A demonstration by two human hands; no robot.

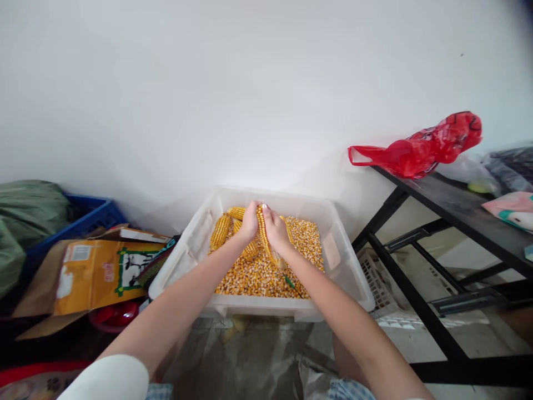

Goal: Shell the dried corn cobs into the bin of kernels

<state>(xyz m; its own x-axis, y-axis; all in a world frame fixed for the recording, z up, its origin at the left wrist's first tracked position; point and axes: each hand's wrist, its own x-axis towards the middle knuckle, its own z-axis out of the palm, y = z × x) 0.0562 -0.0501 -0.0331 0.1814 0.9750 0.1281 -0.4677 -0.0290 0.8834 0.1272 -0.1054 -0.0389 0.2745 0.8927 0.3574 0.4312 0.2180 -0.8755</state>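
An ear of corn (pixel 264 233) is held between my two hands, over a translucent plastic bin (pixel 350 266). My left hand (pixel 250 221) is closed on its left side near the upper end. From the right, my right hand (pixel 275 229) grips the same ear, the fingers mostly hidden. Loose corn kernels (pixel 245 278) cover the bin's floor. More ears of corn (pixel 220 230) lie on the kernels at the left. A dark green-handled tool (pixel 291 283), its kind unclear, rests on the kernels near the front right.
At the left are an orange-yellow cardboard box (pixel 94 275), a blue crate (pixel 91 219) and a red bowl (pixel 116 315). A black-framed table (pixel 462 208) stands at the right, with a red plastic bag (pixel 428 147) on it. A white wall (pixel 250 100) rises behind the bin.
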